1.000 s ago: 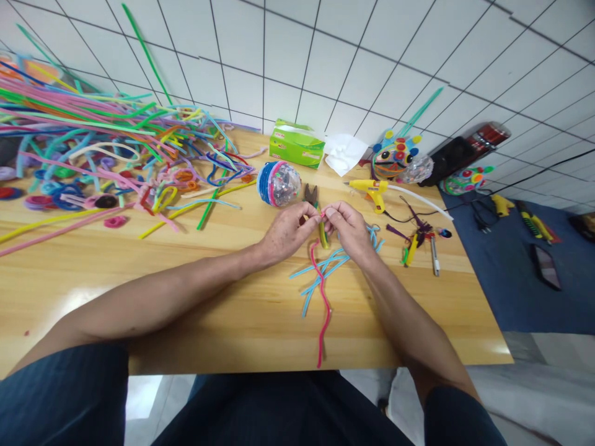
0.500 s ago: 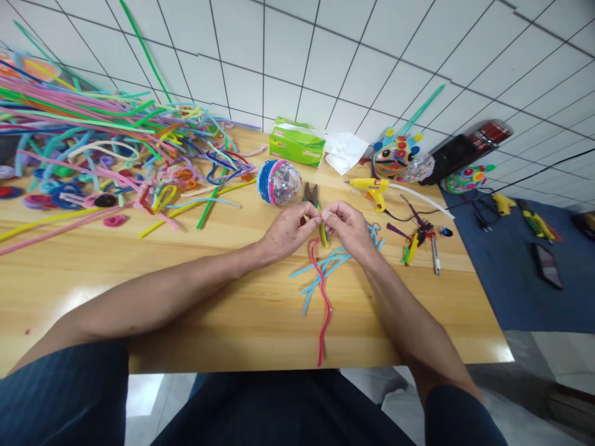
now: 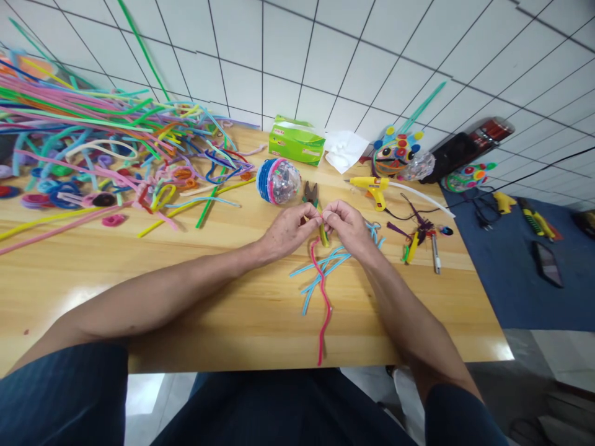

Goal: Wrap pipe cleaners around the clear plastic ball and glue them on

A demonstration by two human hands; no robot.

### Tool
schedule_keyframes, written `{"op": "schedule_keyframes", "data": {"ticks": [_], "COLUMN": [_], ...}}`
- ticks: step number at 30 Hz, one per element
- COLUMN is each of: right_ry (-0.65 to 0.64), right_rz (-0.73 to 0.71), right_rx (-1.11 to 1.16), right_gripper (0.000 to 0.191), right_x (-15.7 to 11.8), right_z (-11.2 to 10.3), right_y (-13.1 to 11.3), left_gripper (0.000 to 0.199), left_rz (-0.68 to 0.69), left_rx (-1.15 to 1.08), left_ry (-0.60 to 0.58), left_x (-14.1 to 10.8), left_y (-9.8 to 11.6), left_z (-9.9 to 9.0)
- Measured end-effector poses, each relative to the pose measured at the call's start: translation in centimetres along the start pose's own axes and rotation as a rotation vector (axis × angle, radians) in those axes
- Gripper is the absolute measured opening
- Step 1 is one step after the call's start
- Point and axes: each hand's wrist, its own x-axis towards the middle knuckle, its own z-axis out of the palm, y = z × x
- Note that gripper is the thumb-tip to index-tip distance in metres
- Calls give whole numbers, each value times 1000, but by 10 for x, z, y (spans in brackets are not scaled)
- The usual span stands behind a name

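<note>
Both hands meet above the wooden table (image 3: 223,322), left hand (image 3: 289,234) and right hand (image 3: 346,228) pinching something small and pinkish between the fingertips! Pliers (image 3: 311,193) lie right beneath them, blue pipe cleaners (image 3: 320,275) fan out nearby, and a wavy red pipe cleaner (image 3: 328,310) crosses over those.

Bright, even light, with glare at the tabletop's (image 3: 209,310) left and lower-right, soft shadows, and wide-angle stretching at the edges.

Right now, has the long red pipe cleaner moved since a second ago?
No. The red pipe cleaner still crosses the light blue ones, its lower end just short of the table's near edge, as before.
</note>
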Motion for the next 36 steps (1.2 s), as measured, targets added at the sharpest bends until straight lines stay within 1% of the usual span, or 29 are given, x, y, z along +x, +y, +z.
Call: {"op": "schedule_keyframes", "data": {"ticks": [3, 5, 10, 15, 19, 23, 28, 32, 36], "right_ry": [15, 24, 12, -23, -59, -86, -105, -126, -131], "right_rz": [39, 69, 86, 82, 83, 91, 98, 84, 69], "right_rx": [51, 94, 107, 109, 121, 126, 123, 88, 68], "right_gripper": [23, 22, 24, 22, 24, 25, 23, 23, 28], "right_x": [1, 2, 2, 1, 2, 2, 1, 2, 2], "right_z": [0, 0, 1, 2, 0, 0, -1, -3, -6], "right_y": [0, 1, 2, 0, -1, -1, -2, -1, -1], "left_gripper": [9, 7, 17, 20, 24, 24, 20, 19, 25], "left_rz": [-12, -22, -19, -21, -96, -163, -184, -270, -333], "left_rx": [-46, -76, -90, -131, -254, -382, -421, -444, -477], "left_ry": [-20, -36, -28, -39, -60, -123, -151, -190, -208], "left_x": [-1, -1, -1, 0, 2, 5, 7, 9, 11], "left_y": [1, 2, 0, -4, -6, -5, -3, -3, -1], "left_z": [0, 1, 1, 2, 3, 1, -1, -2, -1]}}
